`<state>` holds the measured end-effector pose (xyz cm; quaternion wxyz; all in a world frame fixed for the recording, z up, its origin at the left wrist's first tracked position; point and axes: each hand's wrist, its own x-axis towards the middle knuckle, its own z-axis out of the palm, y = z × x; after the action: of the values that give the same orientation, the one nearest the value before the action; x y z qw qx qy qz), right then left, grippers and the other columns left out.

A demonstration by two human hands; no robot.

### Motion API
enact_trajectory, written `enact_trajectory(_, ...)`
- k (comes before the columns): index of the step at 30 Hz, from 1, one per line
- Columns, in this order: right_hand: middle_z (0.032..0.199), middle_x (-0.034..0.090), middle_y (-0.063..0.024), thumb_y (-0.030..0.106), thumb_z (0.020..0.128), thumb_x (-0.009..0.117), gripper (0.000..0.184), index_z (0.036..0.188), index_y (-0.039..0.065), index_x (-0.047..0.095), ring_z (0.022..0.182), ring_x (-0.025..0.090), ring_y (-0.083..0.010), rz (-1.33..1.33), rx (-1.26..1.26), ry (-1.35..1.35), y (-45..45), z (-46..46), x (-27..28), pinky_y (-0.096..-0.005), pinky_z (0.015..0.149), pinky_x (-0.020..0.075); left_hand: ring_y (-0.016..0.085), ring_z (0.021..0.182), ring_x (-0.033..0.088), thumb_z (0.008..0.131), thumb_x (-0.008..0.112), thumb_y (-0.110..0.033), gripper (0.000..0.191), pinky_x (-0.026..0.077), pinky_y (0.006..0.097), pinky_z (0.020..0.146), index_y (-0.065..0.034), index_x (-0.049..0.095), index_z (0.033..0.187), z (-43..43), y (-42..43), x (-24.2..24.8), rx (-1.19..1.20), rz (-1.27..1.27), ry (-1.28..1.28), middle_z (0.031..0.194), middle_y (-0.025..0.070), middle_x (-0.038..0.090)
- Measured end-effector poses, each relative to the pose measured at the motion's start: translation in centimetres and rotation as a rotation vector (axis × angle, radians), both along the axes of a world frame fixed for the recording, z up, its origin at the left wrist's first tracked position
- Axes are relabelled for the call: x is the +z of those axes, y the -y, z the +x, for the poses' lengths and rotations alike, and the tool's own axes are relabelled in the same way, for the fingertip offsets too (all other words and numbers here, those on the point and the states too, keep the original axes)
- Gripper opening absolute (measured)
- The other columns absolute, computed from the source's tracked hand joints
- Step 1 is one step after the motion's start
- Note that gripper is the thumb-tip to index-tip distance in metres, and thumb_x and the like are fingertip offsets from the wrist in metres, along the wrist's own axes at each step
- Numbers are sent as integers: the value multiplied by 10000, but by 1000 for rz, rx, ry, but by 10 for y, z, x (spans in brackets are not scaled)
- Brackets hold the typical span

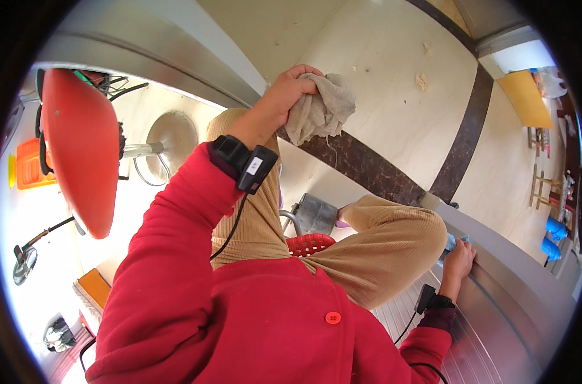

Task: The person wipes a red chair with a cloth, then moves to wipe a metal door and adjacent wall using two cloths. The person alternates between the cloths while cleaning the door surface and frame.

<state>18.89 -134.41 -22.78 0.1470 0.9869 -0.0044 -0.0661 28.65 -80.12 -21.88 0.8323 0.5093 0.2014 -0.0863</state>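
Observation:
My left hand (pixel 296 93) grips a crumpled grey-beige cloth (pixel 323 110), which hangs over the floor with a loose thread below it. Close by on the left is a metal-framed panel (pixel 176 69). My right hand (pixel 459 261) rests against a metal frame (pixel 504 302) at the right, its fingers around a bunched light-blue cloth (pixel 449 244) that is partly hidden by my knee. Both wrists wear black strapped devices with cables. Between my legs shows a red perforated plastic piece (pixel 311 244), mostly covered by my trousers.
A dark grey cylindrical object (pixel 315 214) stands on the floor near my foot. To the left is a red chair (pixel 80 153) beside a round metal base (pixel 172 144). A dark stone strip (pixel 367 165) crosses the pale floor (pixel 391 86). Wooden stools (pixel 543 187) stand far right.

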Motion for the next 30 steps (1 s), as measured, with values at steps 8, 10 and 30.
enact_trajectory(8,1022,645,-117,21,809,521,268,998,92,697,987,564,-339,115,-28,88,3,8,-5,-403,893,449,261,864,665,802,574,51,261,583,394,731,-78,586,1028,-47,11,17,85,-45,12,935,95,649)
enact_trajectory(10,1036,639,-104,70,836,518,230,968,105,703,1007,566,-339,30,-65,80,7,10,-12,-427,866,468,236,868,655,802,586,47,246,578,383,732,-80,589,1012,-68,32,20,69,-110,12,929,82,644)
enact_trajectory(30,1146,640,-94,236,827,590,218,965,155,738,1117,554,-295,-396,57,-47,16,-14,45,-457,954,390,270,948,633,783,527,35,310,541,390,884,-35,563,1083,-149,-32,39,80,-331,191,1008,113,630)
